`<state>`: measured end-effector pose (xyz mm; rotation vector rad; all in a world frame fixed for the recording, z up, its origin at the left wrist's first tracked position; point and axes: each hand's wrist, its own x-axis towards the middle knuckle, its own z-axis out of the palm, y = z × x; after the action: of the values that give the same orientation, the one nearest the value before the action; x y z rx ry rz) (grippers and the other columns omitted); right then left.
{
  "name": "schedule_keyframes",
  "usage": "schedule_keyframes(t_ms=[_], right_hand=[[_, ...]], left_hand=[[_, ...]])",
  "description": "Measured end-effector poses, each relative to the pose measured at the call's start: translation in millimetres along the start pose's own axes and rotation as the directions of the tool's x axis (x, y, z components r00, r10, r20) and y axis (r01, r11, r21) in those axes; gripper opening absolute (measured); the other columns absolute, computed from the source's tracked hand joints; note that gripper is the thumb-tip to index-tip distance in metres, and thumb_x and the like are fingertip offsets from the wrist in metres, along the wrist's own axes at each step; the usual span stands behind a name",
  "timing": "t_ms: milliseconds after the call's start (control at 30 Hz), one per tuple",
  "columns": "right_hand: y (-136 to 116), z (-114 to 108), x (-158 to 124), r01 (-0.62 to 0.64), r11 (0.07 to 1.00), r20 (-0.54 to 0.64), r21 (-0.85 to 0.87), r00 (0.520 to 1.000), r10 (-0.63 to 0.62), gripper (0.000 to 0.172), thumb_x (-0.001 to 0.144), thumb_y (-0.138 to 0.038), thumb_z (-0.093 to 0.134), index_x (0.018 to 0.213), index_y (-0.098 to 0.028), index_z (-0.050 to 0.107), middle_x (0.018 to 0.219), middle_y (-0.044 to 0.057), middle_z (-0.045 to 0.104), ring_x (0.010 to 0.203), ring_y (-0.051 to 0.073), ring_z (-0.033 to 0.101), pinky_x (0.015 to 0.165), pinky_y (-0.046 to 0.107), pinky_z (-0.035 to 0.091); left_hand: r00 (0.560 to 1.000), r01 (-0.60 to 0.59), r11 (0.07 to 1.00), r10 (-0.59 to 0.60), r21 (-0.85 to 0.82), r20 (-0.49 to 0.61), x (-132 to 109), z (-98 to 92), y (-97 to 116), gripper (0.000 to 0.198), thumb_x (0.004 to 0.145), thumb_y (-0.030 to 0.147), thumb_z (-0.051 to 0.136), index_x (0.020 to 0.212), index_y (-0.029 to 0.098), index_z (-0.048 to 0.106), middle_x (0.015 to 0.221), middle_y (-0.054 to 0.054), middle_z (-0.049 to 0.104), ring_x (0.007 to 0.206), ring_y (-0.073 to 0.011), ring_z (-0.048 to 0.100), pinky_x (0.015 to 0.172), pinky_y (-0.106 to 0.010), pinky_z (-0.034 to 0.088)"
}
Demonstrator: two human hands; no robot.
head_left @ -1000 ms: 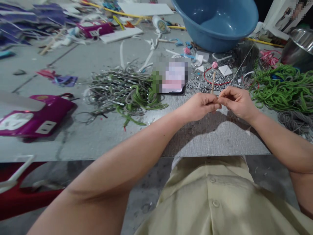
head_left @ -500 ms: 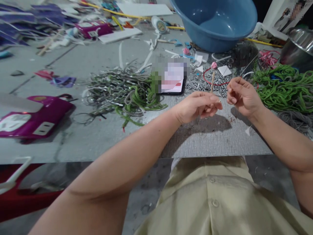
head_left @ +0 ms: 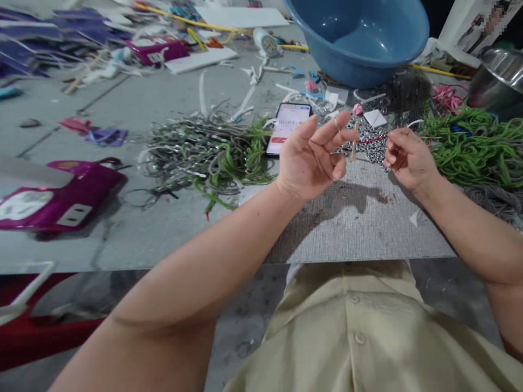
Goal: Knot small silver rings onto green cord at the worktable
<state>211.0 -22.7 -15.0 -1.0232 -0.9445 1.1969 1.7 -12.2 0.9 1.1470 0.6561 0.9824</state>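
Note:
My left hand (head_left: 312, 155) is turned palm up over the table, its fingers spread and partly curled. A thin band crosses one of its fingers. Just past its fingertips, a thin wooden stick (head_left: 354, 144) stands upright; whether a finger touches it I cannot tell. A taut red cord (head_left: 373, 140) runs from about the stick to my right hand (head_left: 411, 158), whose thumb and fingers pinch it. Behind and below the cord, many small metal rings or beads (head_left: 370, 152) lie spread on the table. A pink ball-like piece (head_left: 357, 109) lies behind the stick.
Left of my left hand is a phone (head_left: 286, 125), beside a heap of green and grey cords with metal parts (head_left: 204, 152). More green cords (head_left: 478, 147) lie at right, near a metal bowl (head_left: 496, 76). A blue basin (head_left: 363, 43) stands behind; a purple device (head_left: 61, 196) sits at left.
My left hand has turned palm up, opened its fingers and risen slightly. My right hand moved a little right. The red cord, a loose curve before, is now nearly straight.

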Motion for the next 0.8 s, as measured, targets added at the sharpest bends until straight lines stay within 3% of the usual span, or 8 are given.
schedule_keyframes(t_ms=[100,200,333,467,667,800], right_hand=[[8,7,-5,0.104,0.983,0.021,-0.153,0.995,-0.102,0.019,0.068,-0.03,0.078,0.066,-0.024,0.06,0.054,-0.009,0.052,0.043,0.007,0.041,0.043,0.023,0.033],[11,11,-11,0.249,0.924,0.095,-0.291,0.968,-0.231,0.014,0.07,-0.029,0.077,0.066,-0.024,0.065,0.054,-0.008,0.054,0.045,0.007,0.041,0.044,0.023,0.032],[9,11,-17,0.427,0.813,0.212,-0.395,0.904,-0.371,0.008,0.072,-0.027,0.074,0.068,-0.023,0.069,0.059,-0.005,0.06,0.052,0.008,0.048,0.053,0.025,0.042],[8,10,-21,0.545,0.685,0.304,-0.484,0.839,-0.452,0.012,0.079,-0.032,0.071,0.072,-0.023,0.07,0.067,-0.002,0.066,0.062,0.012,0.057,0.061,0.028,0.048],[5,7,-22,0.612,0.572,0.348,-0.546,0.787,-0.509,0.015,0.086,-0.033,0.067,0.075,-0.023,0.07,0.07,-0.001,0.067,0.063,0.012,0.058,0.059,0.028,0.048],[0,7,-22,0.668,0.502,0.376,-0.549,0.734,-0.566,0.013,0.086,-0.028,0.066,0.074,-0.023,0.069,0.068,-0.002,0.066,0.06,0.011,0.056,0.057,0.027,0.046]], left_hand=[[0.995,-0.066,0.996,0.07,0.058,-0.068,2,0.6,1,0.058,0.098,0.05,0.024,0.138,0.023,0.056,0.138,-0.006,0.062,0.097,-0.0219,0.07,0.058,-0.025,0.049],[0.992,-0.083,0.984,0.096,0.158,-0.081,4,-0.6,0,0.056,0.096,0.05,0.029,0.142,0.029,0.053,0.142,-0.003,0.06,0.101,-0.0235,0.071,0.065,-0.029,0.054],[0.997,-0.023,0.958,0.043,0.285,-0.067,4,0.1,-3,0.055,0.099,0.041,0.023,0.151,0.036,0.042,0.15,0.001,0.051,0.08,-0.015,0.073,0.069,-0.033,0.056],[0.994,-0.054,0.939,0.082,0.339,-0.068,3,0.3,-10,0.058,0.093,0.04,0.046,0.151,0.037,0.042,0.157,-0.001,0.046,0.059,-0.0048,0.062,0.063,-0.029,0.056],[0.979,-0.161,0.875,0.199,0.457,-0.035,6,-3.9,-20,0.063,0.084,0.028,0.058,0.146,0.029,0.052,0.144,-0.005,0.061,0.066,-0.0091,0.065,0.056,-0.024,0.056],[0.973,-0.207,0.785,0.228,0.584,0.039,7,-5.3,-23,0.06,0.082,0.022,0.057,0.142,0.022,0.058,0.127,-0.006,0.071,0.075,-0.0117,0.067,0.065,-0.025,0.058]])
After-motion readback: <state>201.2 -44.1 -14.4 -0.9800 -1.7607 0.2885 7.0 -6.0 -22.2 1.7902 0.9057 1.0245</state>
